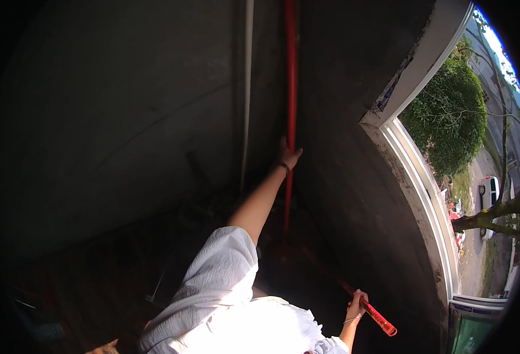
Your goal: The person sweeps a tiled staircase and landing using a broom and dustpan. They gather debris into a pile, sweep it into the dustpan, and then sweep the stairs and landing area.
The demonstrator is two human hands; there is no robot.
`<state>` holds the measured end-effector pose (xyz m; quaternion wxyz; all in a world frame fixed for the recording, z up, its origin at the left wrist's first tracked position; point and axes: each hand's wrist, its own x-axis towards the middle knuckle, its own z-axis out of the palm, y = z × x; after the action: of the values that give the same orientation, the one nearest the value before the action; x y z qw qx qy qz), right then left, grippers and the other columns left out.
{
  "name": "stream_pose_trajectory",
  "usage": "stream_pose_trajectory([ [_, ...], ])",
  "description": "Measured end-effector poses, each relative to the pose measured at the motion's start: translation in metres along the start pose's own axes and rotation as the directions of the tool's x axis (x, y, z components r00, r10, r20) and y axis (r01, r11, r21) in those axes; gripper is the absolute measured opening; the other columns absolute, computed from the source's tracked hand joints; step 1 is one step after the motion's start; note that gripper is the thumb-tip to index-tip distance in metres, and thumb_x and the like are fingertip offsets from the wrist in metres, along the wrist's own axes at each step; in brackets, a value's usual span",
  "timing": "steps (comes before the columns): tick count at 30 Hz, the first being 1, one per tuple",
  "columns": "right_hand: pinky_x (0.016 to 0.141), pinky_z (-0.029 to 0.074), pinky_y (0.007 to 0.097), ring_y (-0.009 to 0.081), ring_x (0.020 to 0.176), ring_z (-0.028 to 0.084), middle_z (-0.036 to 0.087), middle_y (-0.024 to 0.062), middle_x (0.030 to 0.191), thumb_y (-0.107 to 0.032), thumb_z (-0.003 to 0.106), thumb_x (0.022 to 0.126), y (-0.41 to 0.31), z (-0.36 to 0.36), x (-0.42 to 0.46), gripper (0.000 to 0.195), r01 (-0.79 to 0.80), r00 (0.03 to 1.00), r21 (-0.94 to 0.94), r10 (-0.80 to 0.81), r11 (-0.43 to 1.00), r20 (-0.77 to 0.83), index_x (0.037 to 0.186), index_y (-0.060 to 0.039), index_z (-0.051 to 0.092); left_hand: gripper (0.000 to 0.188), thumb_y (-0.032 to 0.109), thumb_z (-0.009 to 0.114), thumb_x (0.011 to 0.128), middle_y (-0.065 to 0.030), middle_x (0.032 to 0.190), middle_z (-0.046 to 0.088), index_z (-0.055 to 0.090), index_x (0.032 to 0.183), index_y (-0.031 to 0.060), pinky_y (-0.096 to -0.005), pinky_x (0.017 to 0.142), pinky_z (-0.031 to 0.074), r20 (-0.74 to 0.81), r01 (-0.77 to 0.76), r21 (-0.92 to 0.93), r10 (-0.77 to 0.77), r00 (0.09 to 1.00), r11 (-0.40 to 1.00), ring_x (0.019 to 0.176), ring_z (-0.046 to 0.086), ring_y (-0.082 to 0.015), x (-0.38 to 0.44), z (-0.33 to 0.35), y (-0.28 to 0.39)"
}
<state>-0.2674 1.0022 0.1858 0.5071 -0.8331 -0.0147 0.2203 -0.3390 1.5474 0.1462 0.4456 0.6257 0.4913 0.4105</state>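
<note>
My left hand (290, 155) reaches out to a red vertical pipe (291, 79) in the dark corner. Its thumb and fingers lie on either side of the pipe, which runs on below the wrist. A bracelet circles that wrist. Lower right, my right hand (357, 304) is closed around a red pole handle (378, 317) that bears writing and ends in a hanging loop. The pole slants away into shadow towards the pipe's foot. What is at its far end is too dark to make out.
A thin white pipe (248, 88) runs down the grey wall (153, 110) to the left. On the right, a white-framed window (423, 177) with rough plaster edges looks onto a tree and a white vehicle. A thin pale rod (157, 285) lies in the shadow at lower left.
</note>
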Motion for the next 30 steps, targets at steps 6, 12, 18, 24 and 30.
stream_pose_trajectory([
  [6, 0.033, 0.027, 0.0167, 0.0032, 0.042, 0.039, 0.049, -0.0019, 0.062, -0.035, 0.055, 0.083, -0.020, 0.023, -0.029, 0.026, 0.020, 0.999, -0.131, -0.023, 0.991, -0.023, 0.079, -0.0093, 0.052, 0.030, 0.029, 0.067, 0.075, -0.0047, 0.069, 0.057, 0.053, 0.082, 0.0031, -0.0285, 0.056, 0.045, 0.257, 0.354, -0.196, -0.300, 0.919, 0.915, 0.060, 0.057, -0.0149, -0.043, -0.001, 0.016],
  [12, 0.037, 0.027, 0.0173, 0.0037, 0.043, 0.036, 0.046, -0.0034, 0.057, -0.032, 0.055, 0.084, -0.036, 0.039, -0.017, 0.025, 0.114, 0.989, -0.112, -0.103, 0.987, 0.104, 0.078, -0.0075, 0.054, 0.023, 0.021, 0.062, 0.080, 0.0031, 0.054, 0.046, 0.049, 0.066, 0.0074, -0.0223, 0.041, 0.036, 0.005, 0.007, -0.443, -0.006, 1.000, 0.896, 0.042, 0.043, -0.0071, -0.163, -0.114, 0.065],
  [18, 0.031, 0.028, 0.0178, 0.0046, 0.039, 0.041, 0.054, -0.0003, 0.066, -0.031, 0.054, 0.085, -0.036, 0.024, 0.013, 0.025, 0.230, 0.945, -0.195, -0.170, 0.953, 0.278, 0.083, -0.0063, 0.055, 0.017, 0.015, 0.041, 0.090, 0.0034, 0.049, 0.032, 0.040, 0.074, 0.0121, -0.0226, 0.045, 0.031, -0.248, -0.173, -0.529, 0.044, 0.968, 0.831, 0.041, 0.029, -0.0069, -0.263, -0.351, 0.210],
  [24, 0.032, 0.028, 0.0188, 0.0055, 0.039, 0.041, 0.055, 0.0005, 0.066, -0.027, 0.052, 0.086, -0.041, 0.013, 0.029, 0.024, 0.257, 0.925, -0.171, -0.191, 0.951, 0.329, 0.085, -0.0035, 0.056, 0.022, 0.017, 0.045, 0.089, 0.0051, 0.048, 0.032, 0.041, 0.068, 0.0129, -0.0212, 0.044, 0.029, -0.504, -0.456, -0.308, 0.263, 0.823, 0.835, 0.040, 0.029, -0.0047, -0.361, -0.526, 0.342],
  [30, 0.032, 0.031, 0.0190, 0.0055, 0.039, 0.044, 0.054, 0.0005, 0.064, -0.027, 0.051, 0.086, -0.045, 0.030, 0.013, 0.024, 0.309, 0.905, -0.231, -0.211, 0.923, 0.368, 0.085, -0.0035, 0.057, 0.020, 0.015, 0.050, 0.087, 0.0046, 0.050, 0.031, 0.042, 0.068, 0.0114, -0.0217, 0.046, 0.028, -0.694, -0.505, -0.029, 0.347, 0.631, 0.862, 0.043, 0.029, -0.0052, -0.390, -0.610, 0.367],
])
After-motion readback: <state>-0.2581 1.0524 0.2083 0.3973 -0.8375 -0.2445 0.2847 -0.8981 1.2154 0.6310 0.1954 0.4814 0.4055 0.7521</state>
